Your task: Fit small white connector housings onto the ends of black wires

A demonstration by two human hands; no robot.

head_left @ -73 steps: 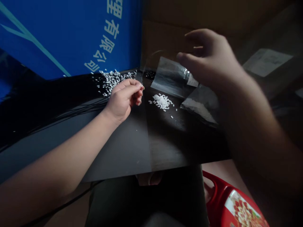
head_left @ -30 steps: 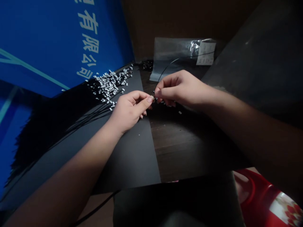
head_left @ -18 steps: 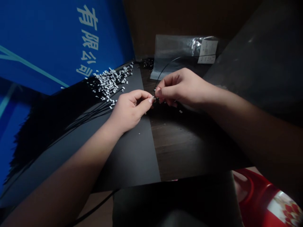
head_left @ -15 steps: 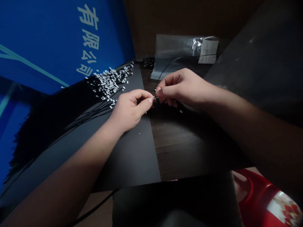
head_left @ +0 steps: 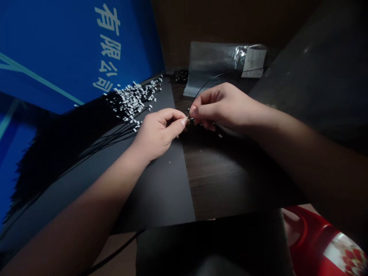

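Black wire tip [head_left: 189, 119]: sitting just above the middle of my view, pinched between both hands, while the thin wire is arcing away toward 1 o'clock over a clear plastic bag [head_left: 212, 61].

Left hand [head_left: 156, 134]: curling closed and reaching in from 8 o'clock, with the thumb and fingers pinching at the tip.

Right hand [head_left: 220, 107]: closing on the same spot from 3 o'clock, with the thumb and forefinger gripping the wire.

Surroundings: a heap of small white pieces [head_left: 133, 100] is lying at 10 o'clock among fine black wires [head_left: 115, 140], which are fanning across a black sheet [head_left: 161, 191]. A dark wooden tabletop [head_left: 224, 180] is showing to its right, and a few small dark parts [head_left: 180, 76] are sitting near the bag at 12 o'clock.

Risk: I am judging that a slackening pinch could be dropping the tip area's small contents onto the dark wood, where they would be hard to spot. A sharp tug could also be snagging the wire in the bundle.

Hidden: my view of the pinch is blocked by the fingertips, and the light is dim, so I cannot make out whether a white piece is on the tip. A red floral object [head_left: 324, 245] is getting cut off at 4 o'clock.
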